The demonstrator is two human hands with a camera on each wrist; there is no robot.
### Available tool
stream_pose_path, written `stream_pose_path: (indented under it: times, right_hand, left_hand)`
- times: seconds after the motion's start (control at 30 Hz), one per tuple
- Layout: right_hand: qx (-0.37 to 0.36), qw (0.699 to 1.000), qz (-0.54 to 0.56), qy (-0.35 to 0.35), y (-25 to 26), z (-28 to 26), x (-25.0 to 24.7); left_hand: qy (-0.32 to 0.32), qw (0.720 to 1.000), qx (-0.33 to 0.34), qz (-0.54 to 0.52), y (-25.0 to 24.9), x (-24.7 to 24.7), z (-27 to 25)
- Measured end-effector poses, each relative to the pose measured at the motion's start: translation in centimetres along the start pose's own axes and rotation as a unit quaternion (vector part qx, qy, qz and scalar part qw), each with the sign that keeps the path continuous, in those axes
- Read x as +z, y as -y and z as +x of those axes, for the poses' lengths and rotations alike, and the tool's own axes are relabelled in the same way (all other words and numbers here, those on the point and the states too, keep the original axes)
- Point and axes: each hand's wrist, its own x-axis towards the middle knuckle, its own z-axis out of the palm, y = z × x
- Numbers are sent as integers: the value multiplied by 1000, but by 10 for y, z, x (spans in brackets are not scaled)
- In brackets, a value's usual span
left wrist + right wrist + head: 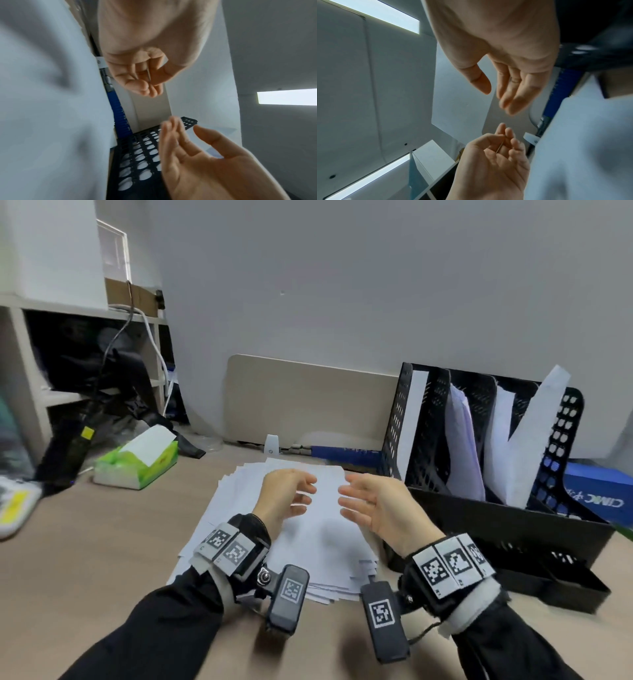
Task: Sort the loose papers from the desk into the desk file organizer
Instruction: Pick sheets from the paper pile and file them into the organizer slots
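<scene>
From the head view both hands, left hand [284, 498] and right hand [373, 505], hover with loosely spread fingers [352, 491] above the stack of papers [239, 508] on the counter [102, 542] beside the file organizer [479, 508], while the left wrist view shows the left hand's fingers [145, 86] curled over the papers holding nothing certain, and the right wrist view shows the right hand's fingers [513, 94] straight and empty.

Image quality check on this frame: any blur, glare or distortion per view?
Head view: wide-angle bending at the edges, organizer leaning, soft shadows on the papers. Left wrist view: papers a near, blurred mass; right hand motion-smeared at the fingertips. Right wrist view: bright ceiling lights, right hand fairly sharp, papers blurred.
</scene>
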Motion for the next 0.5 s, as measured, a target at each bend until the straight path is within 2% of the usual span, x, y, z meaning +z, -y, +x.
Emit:
stream_pose_path:
  times: [0.13, 0.33, 0.5]
  right_hand:
    - [47, 998, -38, -16, -34, 3, -3]
    - [75, 994, -50, -57, -49, -1, -10]
    - [83, 996, 3, -23, -51, -7, -9]
  left_hand:
    - [-1, 995, -89, -38, 21, -15, 8]
    - [-2, 997, -79, -13, 27, -14, 11]
    - [30, 995, -82, 54, 28, -12, 13]
